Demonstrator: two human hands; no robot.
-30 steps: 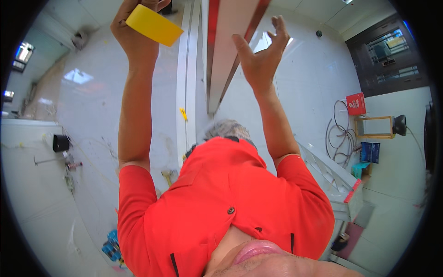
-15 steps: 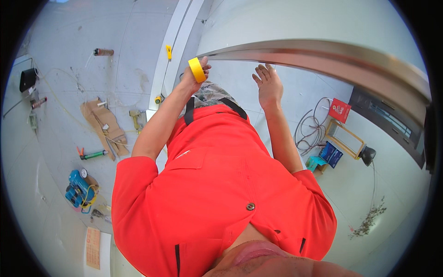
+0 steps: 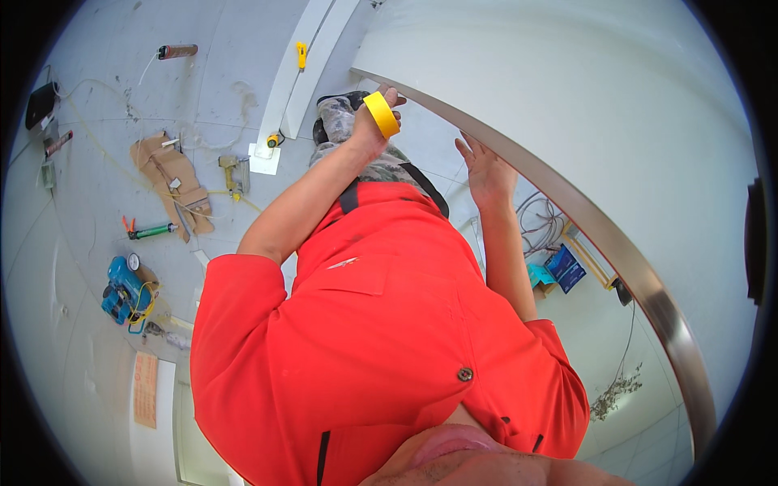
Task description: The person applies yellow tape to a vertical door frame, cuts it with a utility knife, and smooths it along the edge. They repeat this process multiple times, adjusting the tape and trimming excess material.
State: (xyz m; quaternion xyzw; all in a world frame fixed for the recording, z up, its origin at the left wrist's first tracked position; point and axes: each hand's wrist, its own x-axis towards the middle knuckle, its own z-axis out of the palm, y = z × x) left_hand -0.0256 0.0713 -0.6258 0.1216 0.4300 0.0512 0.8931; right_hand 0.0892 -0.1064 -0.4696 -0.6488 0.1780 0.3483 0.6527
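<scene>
A large pale panel (image 3: 567, 105) with a metallic edge (image 3: 559, 182) stands in front of me, running from the upper middle down to the lower right. My left hand (image 3: 371, 136) is at the panel's far left end, its fingers curled. A roll of yellow tape (image 3: 381, 115) is held in that hand; how the fingers pass around it is partly hidden. My right hand (image 3: 491, 176) is raised beside the metallic edge, fingers apart and stretched out. Its fingertips meet the edge, but whether they press on it I cannot tell.
On the floor at left lie a cardboard piece (image 3: 166, 178), a green caulking gun (image 3: 151, 232), a nail gun (image 3: 235, 174) and a blue air compressor (image 3: 127, 290). A yellow cutter (image 3: 301, 55) rests on a white frame (image 3: 285, 89). Coiled cable (image 3: 539, 225) and boxes (image 3: 565, 269) lie at right.
The panel's metallic edge has swung lower on the right and its pale face shows more. My left hand with the tape has moved right; my right hand has shifted right and slightly lower, beside the edge.
</scene>
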